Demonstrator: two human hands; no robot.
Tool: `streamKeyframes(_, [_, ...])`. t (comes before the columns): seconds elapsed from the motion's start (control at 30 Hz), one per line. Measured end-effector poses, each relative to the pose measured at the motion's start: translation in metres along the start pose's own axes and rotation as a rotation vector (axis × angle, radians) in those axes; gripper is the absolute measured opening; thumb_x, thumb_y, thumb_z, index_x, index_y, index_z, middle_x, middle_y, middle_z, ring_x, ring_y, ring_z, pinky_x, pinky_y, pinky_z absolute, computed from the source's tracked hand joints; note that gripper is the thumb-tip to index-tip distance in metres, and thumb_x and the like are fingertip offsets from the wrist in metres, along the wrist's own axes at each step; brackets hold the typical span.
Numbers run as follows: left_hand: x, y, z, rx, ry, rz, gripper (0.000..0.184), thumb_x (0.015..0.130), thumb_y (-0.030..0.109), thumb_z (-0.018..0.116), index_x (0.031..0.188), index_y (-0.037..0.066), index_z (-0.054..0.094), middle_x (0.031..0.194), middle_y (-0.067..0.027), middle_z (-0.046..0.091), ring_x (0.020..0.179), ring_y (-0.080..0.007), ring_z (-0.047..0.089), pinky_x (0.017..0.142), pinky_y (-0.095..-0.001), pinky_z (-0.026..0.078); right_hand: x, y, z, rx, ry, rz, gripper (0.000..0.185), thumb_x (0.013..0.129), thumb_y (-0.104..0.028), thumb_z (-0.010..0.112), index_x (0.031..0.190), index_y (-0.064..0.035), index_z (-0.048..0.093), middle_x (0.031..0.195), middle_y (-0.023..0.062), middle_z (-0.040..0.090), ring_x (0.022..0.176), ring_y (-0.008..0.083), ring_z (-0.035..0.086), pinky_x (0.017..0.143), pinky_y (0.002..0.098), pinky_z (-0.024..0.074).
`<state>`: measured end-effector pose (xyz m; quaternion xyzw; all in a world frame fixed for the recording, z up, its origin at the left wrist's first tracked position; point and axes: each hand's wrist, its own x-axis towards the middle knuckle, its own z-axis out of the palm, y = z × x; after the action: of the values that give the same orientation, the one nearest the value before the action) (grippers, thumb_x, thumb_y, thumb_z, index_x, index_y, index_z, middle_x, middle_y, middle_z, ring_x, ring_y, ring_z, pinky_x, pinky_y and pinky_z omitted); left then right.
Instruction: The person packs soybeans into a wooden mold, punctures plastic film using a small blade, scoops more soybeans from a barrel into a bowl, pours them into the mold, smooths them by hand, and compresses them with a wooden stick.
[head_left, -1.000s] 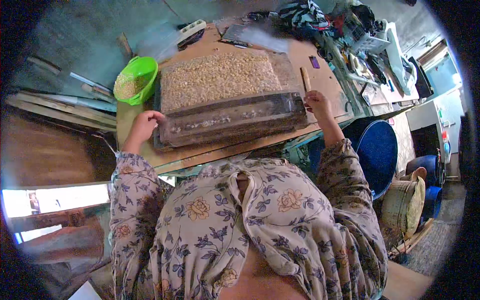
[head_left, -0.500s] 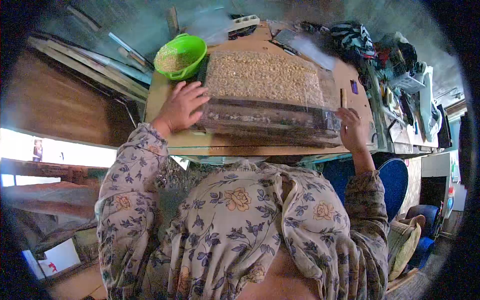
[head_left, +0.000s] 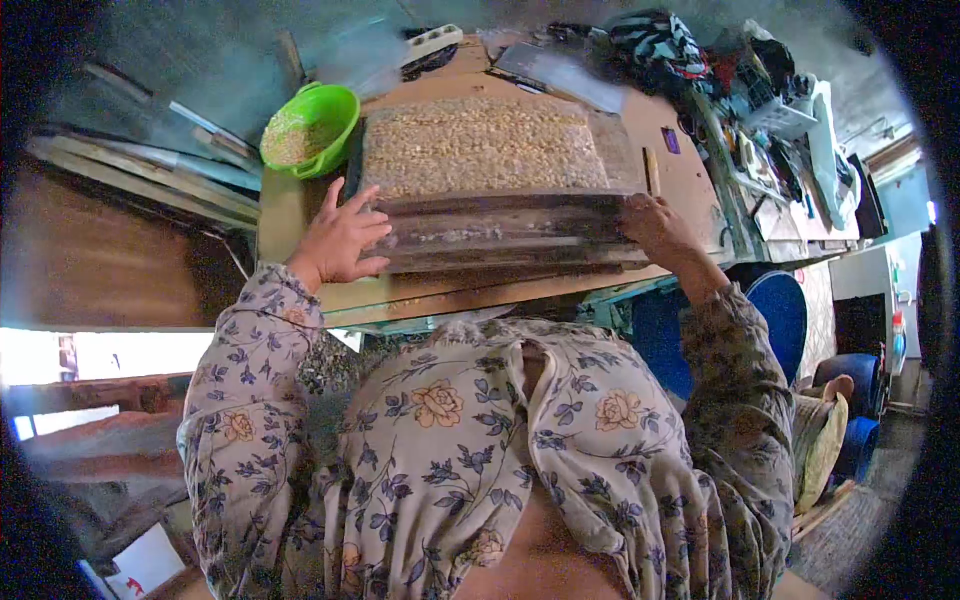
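Observation:
A layer of pale kernels or nuts [head_left: 480,145] lies in a wide rectangular block with a clear, film-like covering. Its dark front strip [head_left: 500,225] faces me. My left hand [head_left: 345,237] is at the left end of this strip, fingers spread, with nothing seen in it. At the strip's right end is my right hand [head_left: 655,227], its fingers bent around the corner; the fingertips are partly hidden. A green bowl [head_left: 340,110] with similar pale pieces inside stands beyond my left hand.
The wooden table [head_left: 290,215] reaches under the block. A stick [head_left: 652,170] and a purple item [head_left: 670,140] lie right of it. Blue barrels [head_left: 775,315] stand below the table's right side. Cluttered tools and a white basket [head_left: 780,118] are at the upper right.
My left hand has opened from a pinch and spread its fingers at the left end. My right hand has moved from beside the stick onto the strip's right corner.

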<state>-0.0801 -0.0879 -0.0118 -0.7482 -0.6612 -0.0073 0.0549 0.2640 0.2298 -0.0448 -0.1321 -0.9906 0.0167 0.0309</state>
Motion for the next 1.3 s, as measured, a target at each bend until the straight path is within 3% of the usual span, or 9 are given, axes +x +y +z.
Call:
streamKeyframes(0.3, [0.012, 0.008, -0.006, 0.022, 0.0, -0.009, 0.038, 0.067, 0.045, 0.055, 0.078, 0.009, 0.063, 0.087, -0.0021, 0.058, 0.113, -0.0248, 0.036, 0.098, -0.0548, 0.007, 0.022, -0.017, -0.01, -0.584, -0.142, -0.173, 0.007, 0.065, -0.015, 0.054, 0.066, -0.0123, 0.061, 0.07, 0.0015, 0.056, 0.076, 0.0183, 0.051, 0.071, 0.0317, 0.0398])
streamKeyframes(0.4, [0.012, 0.007, -0.002, 0.043, -0.035, -0.037, 0.04, 0.067, 0.047, 0.054, 0.071, 0.008, 0.064, 0.083, -0.0024, 0.058, 0.113, -0.0254, 0.036, 0.099, -0.0539, 0.006, 0.022, -0.011, -0.006, -0.502, -0.054, -0.202, 0.007, 0.064, -0.015, 0.054, 0.061, -0.0131, 0.06, 0.066, 0.0017, 0.055, 0.077, 0.0177, 0.051, 0.071, 0.0308, 0.0398])
streamKeyframes(0.6, [0.025, 0.024, -0.012, 0.092, -0.03, -0.052, 0.044, 0.067, 0.05, 0.053, 0.07, 0.007, 0.064, 0.082, -0.0048, 0.058, 0.109, -0.0267, 0.037, 0.099, -0.0529, 0.007, 0.033, -0.028, -0.007, -0.339, 0.199, -0.221, 0.009, 0.064, -0.015, 0.054, 0.062, -0.0095, 0.061, 0.065, 0.0037, 0.057, 0.076, 0.0201, 0.054, 0.069, 0.0335, 0.0444])
streamKeyframes(0.8, [0.031, 0.033, -0.024, 0.146, -0.267, -0.121, 0.045, 0.067, 0.049, 0.053, 0.077, 0.007, 0.063, 0.086, -0.0068, 0.056, 0.105, -0.0274, 0.039, 0.098, -0.053, 0.011, 0.039, -0.051, -0.007, -0.405, -0.178, -0.065, 0.015, 0.068, -0.01, 0.053, 0.079, -0.0097, 0.062, 0.074, 0.0061, 0.058, 0.079, 0.0261, 0.055, 0.068, 0.0355, 0.046])
streamKeyframes(0.9, [0.016, 0.026, -0.021, 0.112, -0.167, -0.089, 0.044, 0.067, 0.047, 0.055, 0.08, 0.006, 0.062, 0.091, -0.0081, 0.055, 0.109, -0.0279, 0.037, 0.098, -0.0535, 0.012, 0.025, -0.053, -0.045, -0.01, -0.051, 0.162, 0.017, 0.07, -0.003, 0.05, 0.083, -0.0079, 0.062, 0.072, 0.0092, 0.058, 0.082, 0.0277, 0.056, 0.069, 0.0358, 0.0458])
streamKeyframes(0.97, [0.016, 0.033, -0.027, 0.128, -0.142, -0.095, 0.047, 0.067, 0.045, 0.056, 0.093, 0.006, 0.059, 0.105, -0.0105, 0.051, 0.114, -0.0291, 0.034, 0.097, -0.0545, 0.012, 0.011, -0.018, -0.051, 0.052, 0.781, 0.217, 0.016, 0.076, -0.01, 0.045, 0.085, -0.0082, 0.059, 0.07, 0.0143, 0.059, 0.063, 0.0296, 0.057, 0.054, 0.0388, 0.0457])
streamKeyframes(1.03, [0.028, 0.046, -0.026, 0.07, -0.113, -0.056, 0.048, 0.067, 0.045, 0.055, 0.099, 0.008, 0.056, 0.11, -0.0106, 0.049, 0.114, -0.0295, 0.034, 0.097, -0.0541, 0.013, 0.0, 0.035, -0.035, 0.249, 0.729, 0.621, 0.016, 0.075, -0.014, 0.056, 0.088, -0.0061, 0.059, 0.084, 0.0151, 0.06, 0.077, 0.0323, 0.057, 0.066, 0.0376, 0.0453])
streamKeyframes(1.2, [0.09, 0.101, -0.019, -0.295, -0.057, 0.134, 0.049, 0.07, 0.031, 0.054, 0.114, 0.011, 0.048, 0.123, -0.0136, 0.041, 0.113, -0.0323, 0.035, 0.092, -0.0456, 0.028, -0.009, 0.118, 0.093, 0.161, 0.16, 0.872, 0.034, 0.073, -0.033, 0.056, 0.09, -0.0041, 0.059, 0.079, 0.0227, 0.057, 0.079, 0.0385, 0.055, 0.069, 0.0413, 0.0451])
streamKeyframes(1.3, [0.113, 0.118, -0.002, -0.345, -0.009, 0.224, 0.042, 0.071, 0.028, 0.054, 0.109, 0.009, 0.051, 0.122, -0.0136, 0.041, 0.112, -0.0326, 0.036, 0.091, -0.0439, 0.031, -0.005, 0.102, 0.105, 0.183, 0.15, 0.914, 0.04, 0.07, -0.038, 0.055, 0.083, -0.0007, 0.058, 0.077, 0.0231, 0.058, 0.079, 0.0363, 0.057, 0.069, 0.0431, 0.0458])
